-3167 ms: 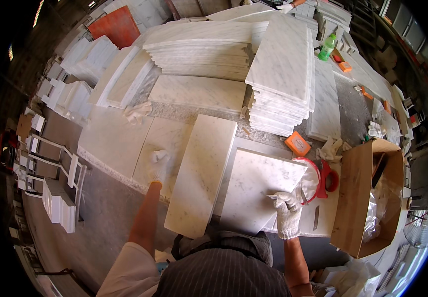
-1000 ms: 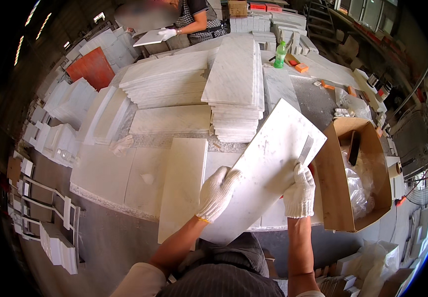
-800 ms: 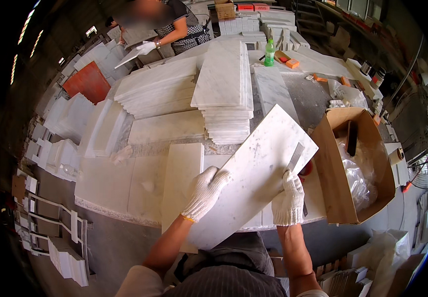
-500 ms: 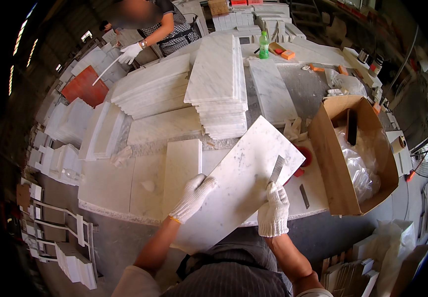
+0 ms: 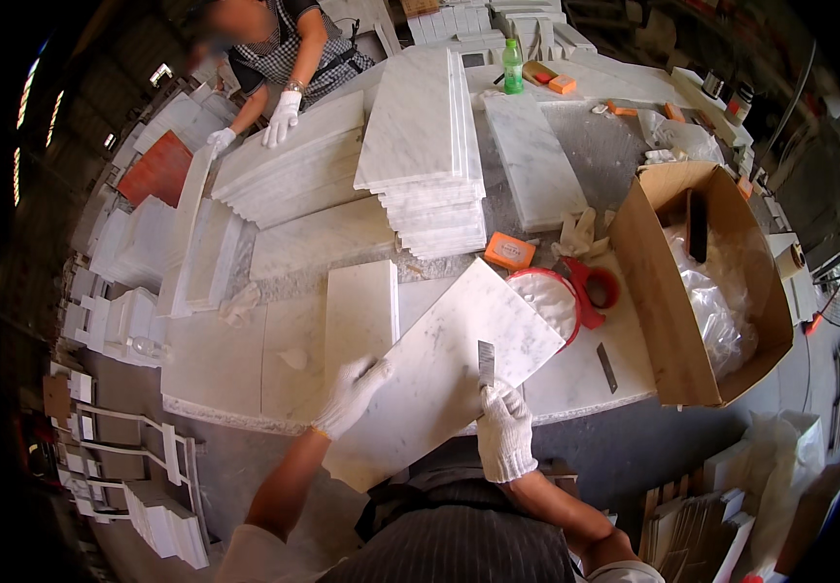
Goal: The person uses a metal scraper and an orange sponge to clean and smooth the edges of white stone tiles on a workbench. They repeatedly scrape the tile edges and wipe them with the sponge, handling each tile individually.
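Note:
A white, grey-flecked marble slab (image 5: 439,384) lies aslant in front of me, its near corner past the table's front edge. My left hand (image 5: 352,398), in a white knit glove, grips the slab's left edge. In my gloved right hand (image 5: 505,437) is a flat metal scraper blade (image 5: 486,362), upright over the slab's right half. Another thin metal blade (image 5: 607,368) rests on the table to the right. Just beyond the slab, a red-rimmed tub (image 5: 575,325) holds something white, with a red ring-shaped thing (image 5: 597,289) against it.
A cardboard box (image 5: 638,282) with clear plastic stands at right. Behind the slab are an orange packet (image 5: 509,252) and a tall marble stack (image 5: 420,136). A green bottle (image 5: 512,68) stands farther back. At the far left, a co-worker's gloved hand (image 5: 282,120) rests on stacked slabs.
The slab and both my hands have shifted left, the blade with them. The tub and orange packet now show. The co-worker's long white strip has come down beside the left stacks.

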### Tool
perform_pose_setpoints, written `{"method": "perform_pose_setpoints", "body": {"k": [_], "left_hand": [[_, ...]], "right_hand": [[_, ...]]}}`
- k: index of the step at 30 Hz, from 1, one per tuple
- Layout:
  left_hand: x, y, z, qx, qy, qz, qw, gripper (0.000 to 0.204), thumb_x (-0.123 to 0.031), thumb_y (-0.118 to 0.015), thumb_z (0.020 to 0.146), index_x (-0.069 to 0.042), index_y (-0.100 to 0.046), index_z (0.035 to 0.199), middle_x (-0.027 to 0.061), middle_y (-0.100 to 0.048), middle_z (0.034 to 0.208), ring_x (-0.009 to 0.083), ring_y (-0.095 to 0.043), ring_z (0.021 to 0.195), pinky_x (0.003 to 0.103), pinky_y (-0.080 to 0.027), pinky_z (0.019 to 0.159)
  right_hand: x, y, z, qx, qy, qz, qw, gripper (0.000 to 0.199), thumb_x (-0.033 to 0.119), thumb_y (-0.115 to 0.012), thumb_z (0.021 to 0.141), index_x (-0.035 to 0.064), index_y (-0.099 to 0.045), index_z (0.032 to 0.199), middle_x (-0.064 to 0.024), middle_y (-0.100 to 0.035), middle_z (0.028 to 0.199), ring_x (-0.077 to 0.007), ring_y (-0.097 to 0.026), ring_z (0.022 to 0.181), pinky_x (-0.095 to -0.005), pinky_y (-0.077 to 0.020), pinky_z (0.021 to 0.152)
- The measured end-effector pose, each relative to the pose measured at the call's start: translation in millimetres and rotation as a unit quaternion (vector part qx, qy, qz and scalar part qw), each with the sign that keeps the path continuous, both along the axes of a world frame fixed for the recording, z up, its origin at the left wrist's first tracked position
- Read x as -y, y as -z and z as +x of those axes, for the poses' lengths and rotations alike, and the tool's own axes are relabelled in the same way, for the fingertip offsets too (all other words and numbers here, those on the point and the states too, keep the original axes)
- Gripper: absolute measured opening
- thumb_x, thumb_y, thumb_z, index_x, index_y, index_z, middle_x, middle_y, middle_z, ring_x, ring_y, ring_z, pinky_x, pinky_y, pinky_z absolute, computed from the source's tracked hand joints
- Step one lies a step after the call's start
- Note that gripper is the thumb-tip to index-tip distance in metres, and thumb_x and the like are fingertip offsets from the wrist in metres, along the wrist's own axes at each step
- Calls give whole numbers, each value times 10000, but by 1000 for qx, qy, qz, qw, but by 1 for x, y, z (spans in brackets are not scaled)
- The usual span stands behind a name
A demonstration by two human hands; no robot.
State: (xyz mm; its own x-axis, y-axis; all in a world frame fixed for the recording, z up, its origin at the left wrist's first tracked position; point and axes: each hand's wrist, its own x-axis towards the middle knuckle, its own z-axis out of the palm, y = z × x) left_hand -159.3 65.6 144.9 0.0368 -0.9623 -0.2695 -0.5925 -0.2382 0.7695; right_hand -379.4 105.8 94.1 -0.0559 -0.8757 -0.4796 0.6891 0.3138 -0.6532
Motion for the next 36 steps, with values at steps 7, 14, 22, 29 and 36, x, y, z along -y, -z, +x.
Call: {"method": "perform_pose_setpoints", "body": {"k": [7,14,22,29,36], "left_hand": [[-22,19,20,-35,-38,48,998,346,-316,-553,945,18,-577,859,6,-456,723,79,-414,717,272,-381,645],[-39,35,33,16,-45,49,998,401,-339,-568,947,6,-491,757,29,-381,659,89,-360,661,312,-354,577],[-45,40,32,54,-30,37,997,435,-363,-567,939,14,-463,750,100,-337,633,127,-338,624,345,-354,567],[-42,36,27,60,-24,60,996,427,-362,-567,936,19,-482,762,97,-385,630,133,-363,618,345,-367,575],[-34,45,22,25,11,78,997,410,-367,-559,936,30,-550,836,87,-459,660,125,-426,645,326,-396,608]], "right_hand": [[-8,22,-48,-48,-154,12,987,134,78,-653,905,51,-689,1031,37,-639,934,-45,-535,837,-214,-449,753],[11,38,-114,-109,-29,-6,994,161,133,-624,928,9,-634,1032,-16,-587,767,-88,-526,655,-233,-441,612],[48,49,-128,-307,-58,-61,948,230,57,-607,901,-9,-644,1117,7,-540,710,-56,-475,594,-217,-388,535],[77,61,-142,-504,-59,-107,855,233,71,-618,865,4,-667,1083,-62,-629,776,-124,-564,672,-269,-458,621],[97,64,-153,-640,-57,-129,755,227,148,-630,842,39,-687,1034,-152,-691,929,-264,-671,845,-339,-507,761]]}}
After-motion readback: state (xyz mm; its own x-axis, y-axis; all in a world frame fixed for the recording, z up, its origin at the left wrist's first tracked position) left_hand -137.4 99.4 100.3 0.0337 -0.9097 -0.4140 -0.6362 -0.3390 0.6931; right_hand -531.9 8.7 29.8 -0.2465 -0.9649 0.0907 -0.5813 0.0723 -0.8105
